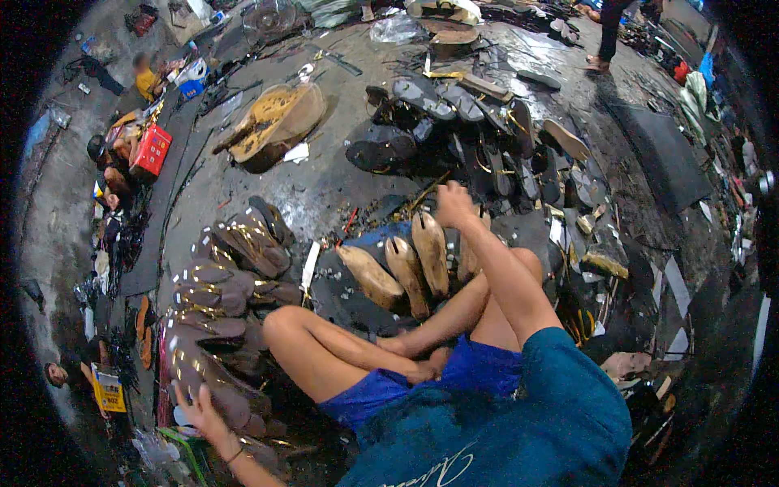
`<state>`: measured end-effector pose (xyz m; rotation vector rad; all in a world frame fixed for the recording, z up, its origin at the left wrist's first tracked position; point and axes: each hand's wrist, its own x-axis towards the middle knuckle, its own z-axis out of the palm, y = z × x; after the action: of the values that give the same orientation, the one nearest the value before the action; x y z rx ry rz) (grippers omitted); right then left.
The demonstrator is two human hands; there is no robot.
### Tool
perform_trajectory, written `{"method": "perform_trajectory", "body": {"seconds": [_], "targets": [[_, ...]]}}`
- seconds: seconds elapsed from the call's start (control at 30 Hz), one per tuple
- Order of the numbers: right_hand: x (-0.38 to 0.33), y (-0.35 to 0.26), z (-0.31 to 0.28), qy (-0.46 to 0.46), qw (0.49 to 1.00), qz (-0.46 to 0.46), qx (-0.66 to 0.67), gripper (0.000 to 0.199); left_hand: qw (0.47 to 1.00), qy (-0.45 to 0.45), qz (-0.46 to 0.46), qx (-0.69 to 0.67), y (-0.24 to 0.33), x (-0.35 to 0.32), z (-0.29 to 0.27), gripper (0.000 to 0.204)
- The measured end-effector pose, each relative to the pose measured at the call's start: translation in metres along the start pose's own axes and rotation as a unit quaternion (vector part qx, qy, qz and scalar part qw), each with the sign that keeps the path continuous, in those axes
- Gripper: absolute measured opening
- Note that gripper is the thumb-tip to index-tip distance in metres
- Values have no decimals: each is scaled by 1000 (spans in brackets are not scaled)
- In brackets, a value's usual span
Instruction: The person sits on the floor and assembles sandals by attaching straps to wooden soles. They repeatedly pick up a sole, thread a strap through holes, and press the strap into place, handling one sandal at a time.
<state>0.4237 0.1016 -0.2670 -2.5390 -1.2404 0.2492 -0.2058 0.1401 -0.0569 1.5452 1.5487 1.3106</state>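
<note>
My left hand [197, 412] is at the lower left, fingers spread, beside a heap of brown sandals [213, 329] with gold-coloured trim. It seems to hold nothing; whether it touches a sandal I cannot tell. My right hand [455, 204] reaches forward above a row of wooden shoe lasts [430, 252]. Its fingers bend away from view, so their tips and anything under them are hidden. One of these lasts lies partly behind my right forearm. Past that hand sits a bigger pile of dark sandals [495, 154], some with gold trim.
A shallow yellow-stained basin [276, 122] stands at the far left. A pale strip [309, 268] lies beside the lasts. Several people sit along the left by a red box [152, 150]; another person stands far right. A dark sheet [657, 154] and scraps cover the right side.
</note>
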Motion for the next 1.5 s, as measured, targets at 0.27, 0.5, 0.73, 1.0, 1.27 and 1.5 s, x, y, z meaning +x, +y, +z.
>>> {"method": "perform_trajectory", "body": {"seconds": [0.27,0.5,0.73,1.0,1.27,1.5], "targets": [[24,80,43,-44,963,211,-164,49,937,74,165,298,-20,0,-18,63],[-8,26,-25,286,909,100,287,35,972,-195,126,44,19,-52,181,48],[-247,-67,-51,-142,625,128,757,38,959,-265,-63,-81,109,-64,246,52],[-292,-118,-116,-114,760,-171,616,51,882,-437,-4,-175,99,-115,149,52],[-295,-133,-162,-302,760,-394,418,56,824,-544,141,-70,91,-148,107,34],[-291,-134,-116,-228,752,-394,477,36,869,-474,128,-59,80,-162,112,30]]}}
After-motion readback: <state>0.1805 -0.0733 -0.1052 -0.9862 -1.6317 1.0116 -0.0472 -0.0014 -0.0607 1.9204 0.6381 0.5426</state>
